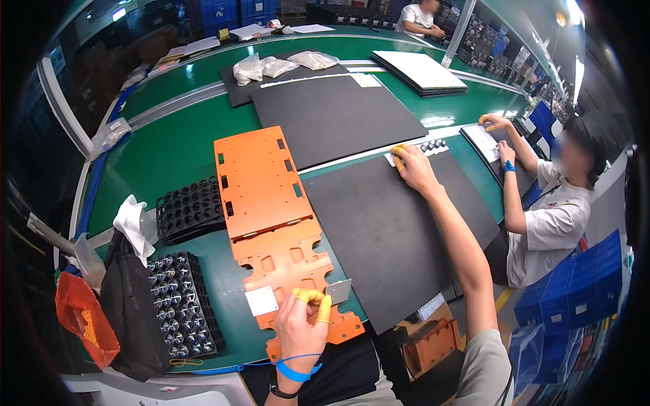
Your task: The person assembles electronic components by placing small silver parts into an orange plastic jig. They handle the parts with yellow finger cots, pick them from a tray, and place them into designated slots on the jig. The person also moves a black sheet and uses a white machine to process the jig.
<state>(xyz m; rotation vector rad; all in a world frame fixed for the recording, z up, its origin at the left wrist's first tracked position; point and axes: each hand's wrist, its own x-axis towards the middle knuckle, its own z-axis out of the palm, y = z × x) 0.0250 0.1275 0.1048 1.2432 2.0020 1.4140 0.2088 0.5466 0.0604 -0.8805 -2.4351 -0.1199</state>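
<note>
My left hand [303, 321], with yellow finger covers, is closed low over an orange panel [290, 267] with cut-outs. Between its thumb and forefinger is the edge of a small grey metal plate [340, 290], tilted up from the panel. A paler square plate [262, 301] with holes lies flat on the panel to the left. My right hand [418, 172] reaches far over a black board [393, 230], its fingertips pinched together at a white strip. Whatever they hold is hidden. Several small black round parts [433, 145] stand in a row just right of those fingers.
A larger orange panel [261, 183] lies beyond. Black trays [189, 210], one filled with shiny round parts [177, 304], stand left beside a dark bag [128, 304]. Another black board [332, 115] and plastic bags [277, 66] lie farther back. A co-worker [562, 189] sits at right.
</note>
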